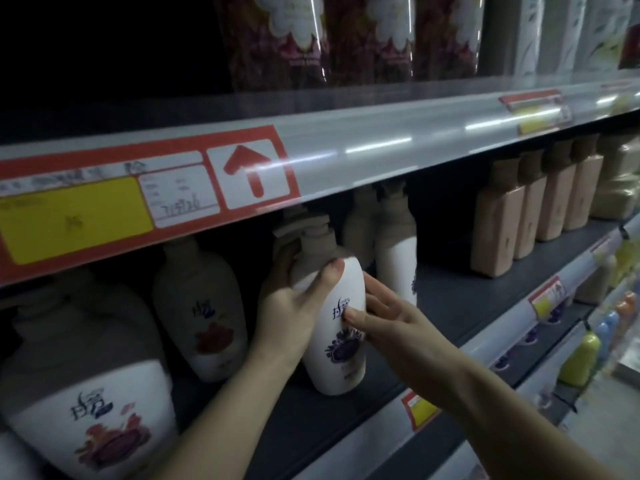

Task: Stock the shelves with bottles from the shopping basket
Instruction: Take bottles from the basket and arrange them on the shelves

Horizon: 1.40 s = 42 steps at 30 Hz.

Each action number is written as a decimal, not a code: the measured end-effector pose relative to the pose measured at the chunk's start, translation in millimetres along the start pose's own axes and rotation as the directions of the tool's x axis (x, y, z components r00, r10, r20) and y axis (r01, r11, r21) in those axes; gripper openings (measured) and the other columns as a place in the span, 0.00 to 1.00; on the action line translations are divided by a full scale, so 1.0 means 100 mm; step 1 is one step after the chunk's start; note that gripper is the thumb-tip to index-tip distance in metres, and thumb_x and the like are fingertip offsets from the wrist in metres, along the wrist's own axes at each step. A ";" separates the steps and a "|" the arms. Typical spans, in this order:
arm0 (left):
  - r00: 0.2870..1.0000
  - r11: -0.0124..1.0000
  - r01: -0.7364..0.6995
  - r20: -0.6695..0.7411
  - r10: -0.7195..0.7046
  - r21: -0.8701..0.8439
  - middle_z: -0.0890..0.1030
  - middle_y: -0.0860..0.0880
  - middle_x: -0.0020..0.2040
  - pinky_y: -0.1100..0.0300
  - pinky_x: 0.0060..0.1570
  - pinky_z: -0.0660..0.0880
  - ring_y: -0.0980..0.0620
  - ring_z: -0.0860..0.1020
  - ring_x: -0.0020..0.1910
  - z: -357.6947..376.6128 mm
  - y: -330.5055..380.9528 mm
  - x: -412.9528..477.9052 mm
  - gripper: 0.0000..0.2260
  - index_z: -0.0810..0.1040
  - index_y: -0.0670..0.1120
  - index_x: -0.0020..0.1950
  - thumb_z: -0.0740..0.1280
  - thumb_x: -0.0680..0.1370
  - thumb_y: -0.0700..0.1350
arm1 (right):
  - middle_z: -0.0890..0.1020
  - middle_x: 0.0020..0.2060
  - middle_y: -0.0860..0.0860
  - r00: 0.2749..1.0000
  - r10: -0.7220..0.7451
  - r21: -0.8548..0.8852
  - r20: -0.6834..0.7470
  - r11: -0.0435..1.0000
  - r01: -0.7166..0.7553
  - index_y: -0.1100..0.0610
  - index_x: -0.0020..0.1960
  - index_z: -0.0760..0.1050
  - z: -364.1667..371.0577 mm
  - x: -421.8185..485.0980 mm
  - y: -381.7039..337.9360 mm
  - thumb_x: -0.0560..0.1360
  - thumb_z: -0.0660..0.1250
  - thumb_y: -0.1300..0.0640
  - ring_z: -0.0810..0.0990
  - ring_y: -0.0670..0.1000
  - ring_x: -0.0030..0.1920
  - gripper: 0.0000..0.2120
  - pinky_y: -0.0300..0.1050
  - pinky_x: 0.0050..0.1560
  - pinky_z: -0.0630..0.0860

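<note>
A white pump bottle with a purple flower label (337, 362) stands upright on the dark shelf (450, 306). My left hand (294, 306) grips its shoulder and neck, thumb across the front. My right hand (388, 320) rests against the bottle's right side and label with fingers nearly straight. Behind it stands another purple-label pump bottle (398, 261). To the left are two white bottles with red flower labels (204, 317) (93, 410). The shopping basket is out of view.
The shelf above, with a red and yellow price tag (138, 195), hangs low over the pump heads. Beige square bottles (530, 209) line the shelf at right, with bare shelf between. Coloured bottles (585, 355) fill lower shelves at right. Dark red pouches (346, 36) sit on top.
</note>
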<state>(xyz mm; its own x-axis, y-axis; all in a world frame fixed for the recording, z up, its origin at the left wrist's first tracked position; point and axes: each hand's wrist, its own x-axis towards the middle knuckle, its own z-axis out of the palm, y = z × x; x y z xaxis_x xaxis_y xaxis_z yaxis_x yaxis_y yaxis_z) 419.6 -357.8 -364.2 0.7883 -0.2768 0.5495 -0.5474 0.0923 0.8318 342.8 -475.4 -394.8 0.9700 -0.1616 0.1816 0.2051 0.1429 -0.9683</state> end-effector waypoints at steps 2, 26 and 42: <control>1.000 1.000 -0.010 -0.013 0.010 0.026 0.80 0.73 0.41 0.81 0.46 0.68 0.75 0.77 0.45 0.02 -0.01 0.01 0.11 0.75 0.60 0.45 0.71 0.72 0.45 | 0.83 0.58 0.51 1.000 0.001 -0.030 -0.006 1.000 -0.002 0.47 0.68 0.71 -0.05 0.03 0.01 0.73 0.67 0.64 0.81 0.51 0.60 0.25 0.44 0.59 0.77; 0.997 0.973 0.077 -0.033 -0.071 0.216 0.81 0.54 0.56 0.68 0.54 0.77 0.59 0.79 0.55 0.06 -0.19 -0.04 0.26 0.70 0.53 0.63 0.76 0.68 0.47 | 0.80 0.56 0.52 0.969 -0.240 -0.207 0.053 0.947 0.246 0.51 0.67 0.66 -0.31 0.30 0.24 0.74 0.68 0.57 0.82 0.50 0.54 0.23 0.47 0.51 0.81; 0.912 0.947 0.287 -0.342 -0.225 0.142 0.65 0.47 0.75 0.58 0.69 0.63 0.49 0.66 0.72 0.44 0.00 -0.70 0.37 0.56 0.50 0.76 0.72 0.72 0.49 | 0.70 0.70 0.44 0.959 -0.279 -0.376 0.051 0.884 0.277 0.53 0.75 0.61 -0.29 -0.21 0.15 0.73 0.67 0.45 0.68 0.44 0.70 0.33 0.47 0.71 0.65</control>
<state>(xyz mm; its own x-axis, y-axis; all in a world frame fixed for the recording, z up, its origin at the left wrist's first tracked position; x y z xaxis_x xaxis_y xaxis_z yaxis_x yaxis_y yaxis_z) 352.1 -380.5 -405.5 0.9385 0.0541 0.3410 -0.3322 -0.1281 0.9345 322.1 -498.2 -417.8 0.8795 -0.1450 0.4532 0.4014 -0.2855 -0.8703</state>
